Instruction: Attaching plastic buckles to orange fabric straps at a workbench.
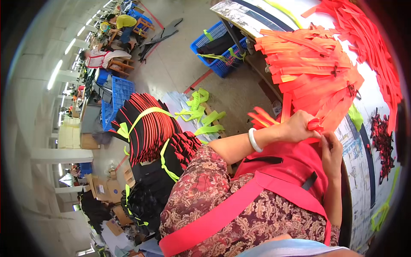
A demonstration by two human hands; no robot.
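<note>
My left hand (298,127), a white bangle (255,140) on its wrist, is closed on a bright orange fabric strip (315,125) in front of my red apron (282,156). Just beside it, my right hand (332,152) pinches the same strip near its end, thumb and fingers together. Beyond both hands a thick bundle of orange strips (306,60) lies on the table and hangs over its near edge. Small dark clips (352,91) sit on the bundle. More orange strip ends (262,117) stick out behind my left wrist.
At the right, the paper-covered table (353,171) carries another orange strip pile (364,34) and small dark red pieces (382,150). Left of me stand stacked black pieces with red edges (147,128), tied with yellow-green bands. A blue crate (220,68) is on the floor. People sit working farther off.
</note>
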